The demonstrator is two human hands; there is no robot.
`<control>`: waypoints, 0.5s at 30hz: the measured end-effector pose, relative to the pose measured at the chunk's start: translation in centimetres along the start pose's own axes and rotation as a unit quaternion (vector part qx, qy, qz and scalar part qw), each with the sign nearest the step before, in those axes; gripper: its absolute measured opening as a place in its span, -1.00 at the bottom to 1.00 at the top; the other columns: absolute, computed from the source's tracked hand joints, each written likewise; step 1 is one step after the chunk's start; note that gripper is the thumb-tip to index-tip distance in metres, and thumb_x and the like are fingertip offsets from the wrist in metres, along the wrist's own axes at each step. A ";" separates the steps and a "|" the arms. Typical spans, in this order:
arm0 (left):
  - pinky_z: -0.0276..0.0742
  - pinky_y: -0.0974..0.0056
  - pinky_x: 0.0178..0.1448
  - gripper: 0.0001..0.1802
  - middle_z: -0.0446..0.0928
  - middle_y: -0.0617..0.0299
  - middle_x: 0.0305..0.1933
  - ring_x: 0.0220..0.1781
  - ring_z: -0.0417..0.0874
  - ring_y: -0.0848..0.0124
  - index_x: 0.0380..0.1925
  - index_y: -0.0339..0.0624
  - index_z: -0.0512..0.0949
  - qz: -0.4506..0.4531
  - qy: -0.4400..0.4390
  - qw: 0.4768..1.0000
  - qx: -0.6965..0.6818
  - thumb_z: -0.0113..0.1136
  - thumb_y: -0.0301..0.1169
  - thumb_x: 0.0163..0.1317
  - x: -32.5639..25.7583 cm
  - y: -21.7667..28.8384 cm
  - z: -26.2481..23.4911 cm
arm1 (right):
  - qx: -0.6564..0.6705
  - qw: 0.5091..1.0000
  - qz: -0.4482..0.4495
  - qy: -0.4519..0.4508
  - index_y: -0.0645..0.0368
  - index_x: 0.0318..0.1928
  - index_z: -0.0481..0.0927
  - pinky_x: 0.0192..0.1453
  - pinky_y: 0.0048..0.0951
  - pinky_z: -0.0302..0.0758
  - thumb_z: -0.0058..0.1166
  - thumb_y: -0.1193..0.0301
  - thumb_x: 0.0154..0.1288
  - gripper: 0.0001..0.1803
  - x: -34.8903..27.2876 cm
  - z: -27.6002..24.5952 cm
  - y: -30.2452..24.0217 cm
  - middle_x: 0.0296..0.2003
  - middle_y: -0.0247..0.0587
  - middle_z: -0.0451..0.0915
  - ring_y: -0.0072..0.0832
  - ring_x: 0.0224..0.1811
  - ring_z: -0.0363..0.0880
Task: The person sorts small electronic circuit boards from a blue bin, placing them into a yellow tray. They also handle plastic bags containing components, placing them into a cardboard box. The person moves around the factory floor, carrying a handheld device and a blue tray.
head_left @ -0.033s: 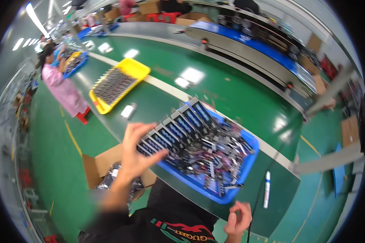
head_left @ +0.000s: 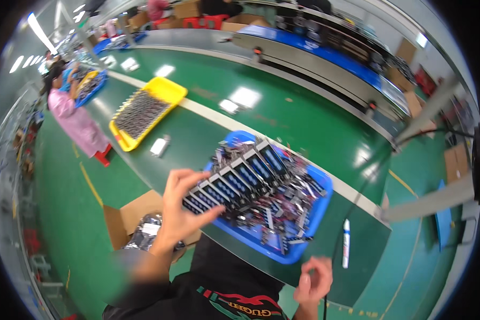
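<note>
The left hand (head_left: 184,208), fingers spread, grips a fanned row of small packaged parts (head_left: 234,178) over the blue tray (head_left: 320,208). Loose parts still fill that tray. The right hand (head_left: 314,282) hangs curled below the tray's near edge, its hold unclear.

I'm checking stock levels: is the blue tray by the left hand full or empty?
Full: the blue tray is heaped with small dark parts, and the left hand holds a row of them at its near end.
</note>
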State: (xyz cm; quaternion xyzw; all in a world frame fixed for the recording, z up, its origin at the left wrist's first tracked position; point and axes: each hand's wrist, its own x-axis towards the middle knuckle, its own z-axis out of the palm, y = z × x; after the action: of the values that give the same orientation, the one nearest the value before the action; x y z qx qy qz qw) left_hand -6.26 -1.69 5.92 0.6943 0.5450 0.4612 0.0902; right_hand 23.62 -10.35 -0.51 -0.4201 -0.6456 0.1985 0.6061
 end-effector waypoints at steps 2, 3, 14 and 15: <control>0.39 0.18 0.10 -0.25 0.41 0.07 -0.11 -0.02 0.46 0.20 -0.03 -0.28 0.51 0.010 -0.036 0.998 -0.048 0.59 -0.32 -0.34 -1.5 2.8 3.2 | -0.082 0.994 -0.028 0.064 0.38 -0.06 0.52 -0.30 -0.41 0.38 0.16 0.41 0.14 -0.63 5.4 0.0 -0.4 -0.44 -0.15 0.49 -0.38 -0.44 0.41; 0.39 0.18 0.09 -0.25 0.41 0.07 -0.11 -0.02 0.45 0.20 -0.04 -0.28 0.50 0.015 -0.047 0.996 -0.068 0.59 -0.31 -0.33 -2.2 3.7 4.2 | -0.100 0.991 -0.010 0.090 0.36 -0.08 0.52 -0.28 -0.40 0.39 0.18 0.40 0.14 -0.63 7.8 0.0 -0.5 -0.44 -0.15 0.49 -0.37 -0.44 0.42; 0.34 0.16 0.24 -0.13 0.47 0.08 0.04 0.10 0.49 0.29 0.34 -0.20 0.18 -0.226 -0.332 0.772 -0.492 0.41 -0.28 0.06 -5.0 4.4 6.2 | 0.212 0.928 0.288 -0.105 0.36 -0.25 0.58 -0.21 -0.60 0.42 0.13 0.54 0.33 -0.91 11.2 -3.5 -1.4 -0.37 -0.33 0.62 -0.69 -0.33 0.50; 0.33 0.15 0.27 -0.16 0.46 0.07 0.07 0.13 0.47 0.29 0.35 -0.20 0.17 -0.240 -0.353 0.731 -0.532 0.37 -0.28 0.10 -4.3 3.5 6.2 | 0.222 0.920 0.297 -0.128 0.36 -0.25 0.59 -0.20 -0.60 0.42 0.13 0.55 0.32 -0.91 11.6 -3.2 -1.5 -0.37 -0.33 0.62 -0.69 -0.32 0.50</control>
State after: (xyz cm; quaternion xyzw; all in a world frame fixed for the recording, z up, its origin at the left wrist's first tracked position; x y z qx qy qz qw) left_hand 0.75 -4.30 2.37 0.4915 0.2882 0.3602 0.7386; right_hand 27.21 -2.98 8.39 -0.4182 -0.5026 0.5595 0.5094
